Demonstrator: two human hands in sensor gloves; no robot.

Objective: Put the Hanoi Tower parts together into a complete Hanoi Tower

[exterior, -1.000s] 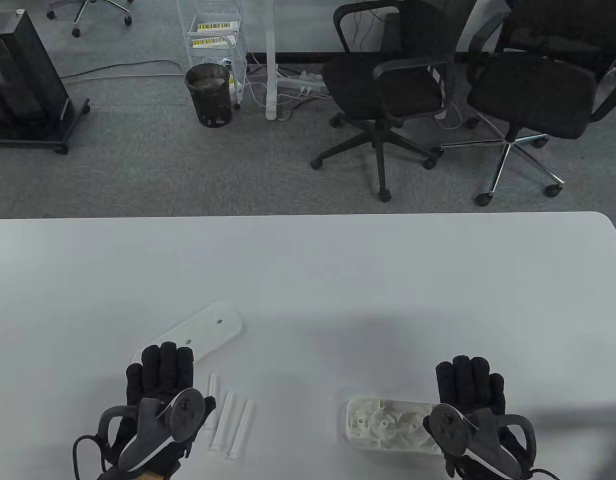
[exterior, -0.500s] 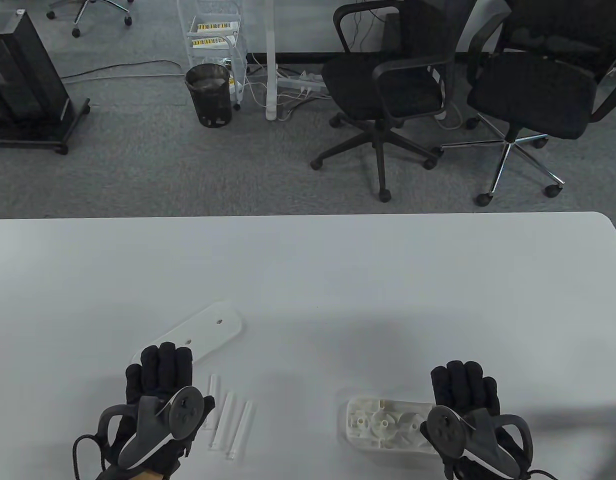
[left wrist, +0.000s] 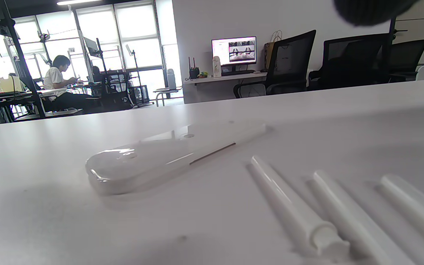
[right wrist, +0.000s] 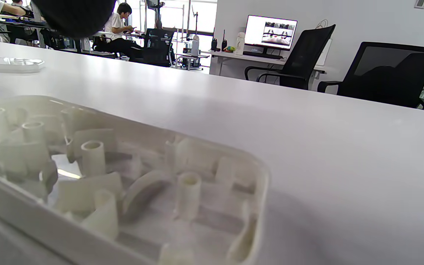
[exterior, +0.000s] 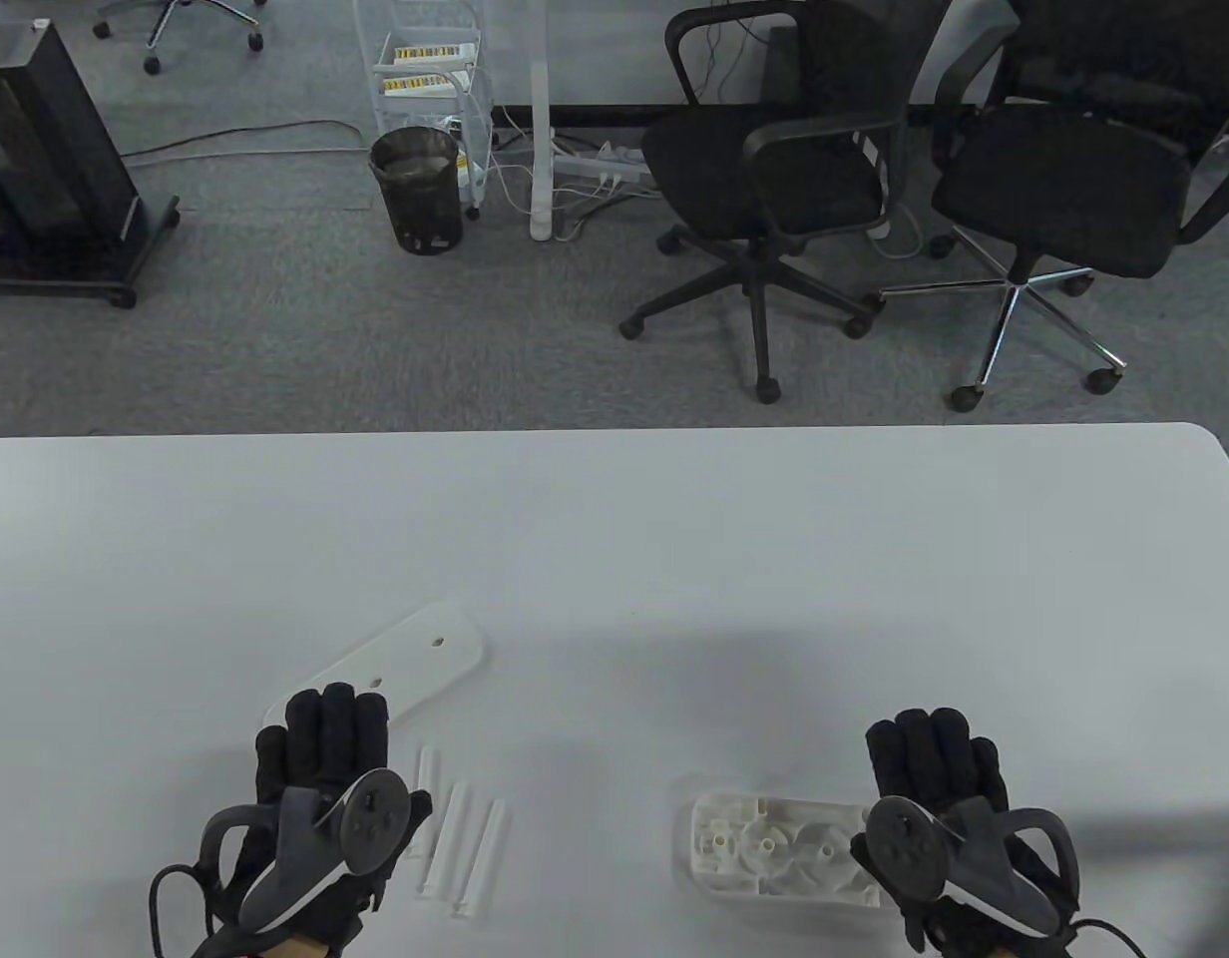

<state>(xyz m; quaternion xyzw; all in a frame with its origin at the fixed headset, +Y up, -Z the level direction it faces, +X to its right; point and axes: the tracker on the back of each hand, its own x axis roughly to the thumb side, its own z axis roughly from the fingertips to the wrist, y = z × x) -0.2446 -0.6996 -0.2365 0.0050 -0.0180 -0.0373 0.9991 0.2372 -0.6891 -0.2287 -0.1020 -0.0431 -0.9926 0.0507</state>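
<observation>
White table [exterior: 674, 539] underfoot of everything, pale and wide, with grey carpet beyond. Nearest, at the bottom edge: left hand [exterior: 320, 788] on the left, palm down, black-gloved fingers [exterior: 325, 718] stretched forward side by side, gripping nothing; tracker on its back. Opposite it on the right, right hand [exterior: 939, 808], likewise palm down with fingers extended and close together, holding nothing (whether the palm touches what lies beneath cannot be told). Just right of the left hand, three white pegs [exterior: 460, 833] lying flat and roughly parallel, close to one another, stepped ends toward the near edge; seen large in the left wrist view [left wrist: 293, 206]. Partly under the right hand's left side, open tray-like base shell [exterior: 774, 843], cream white, hollow side up, short tubular posts and ribs standing inside; fills the near left of the right wrist view [right wrist: 123, 176]. Farther out, just beyond the left fingertips, flat oblong base plate [exterior: 405, 664] lying diagonally, far end toward the right, small holes along its top; its near end hidden by the left fingers. Past the table's far edge, two black office chairs [exterior: 774, 170] on the right, mesh waste bin [exterior: 417, 190] and white wire cart [exterior: 430, 70] toward the left, dark cabinet [exterior: 46, 170] at far left.
</observation>
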